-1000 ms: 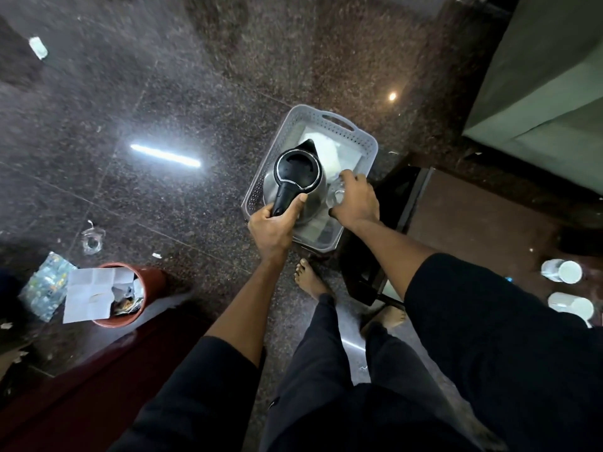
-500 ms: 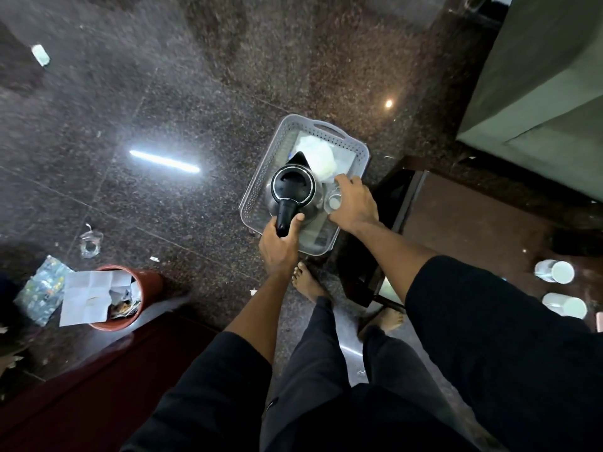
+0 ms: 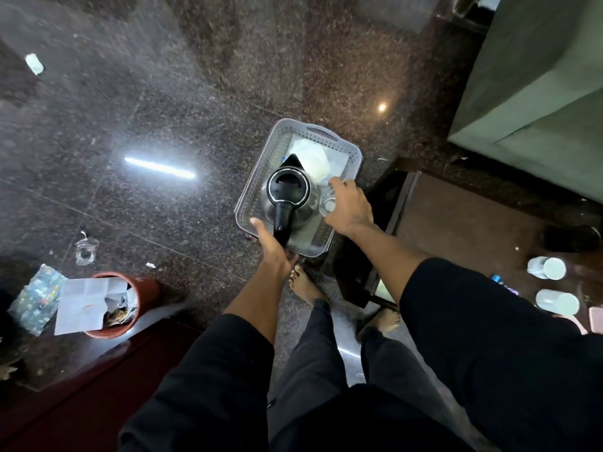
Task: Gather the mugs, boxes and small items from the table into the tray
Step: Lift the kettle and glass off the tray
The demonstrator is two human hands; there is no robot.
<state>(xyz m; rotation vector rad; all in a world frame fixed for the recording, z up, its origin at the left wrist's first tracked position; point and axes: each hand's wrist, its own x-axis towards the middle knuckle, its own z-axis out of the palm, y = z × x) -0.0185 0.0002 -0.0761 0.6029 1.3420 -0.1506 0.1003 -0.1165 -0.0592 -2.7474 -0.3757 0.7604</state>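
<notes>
Head view: the kettle (image 3: 288, 197) now sits lower in the tray (image 3: 354, 154) than a moment ago, so this load looks nearly set down. The left hand (image 3: 272, 246) wraps its handle; the right hand (image 3: 349, 207) curls on what seems a clear glass (image 3: 328, 203).

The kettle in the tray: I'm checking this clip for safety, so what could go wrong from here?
The tray rests on the floor beside bare feet, so it could be kicked. The kettle takes up much of it, and the left hand at its handle could tip it onto the glass under the right hand.
</notes>
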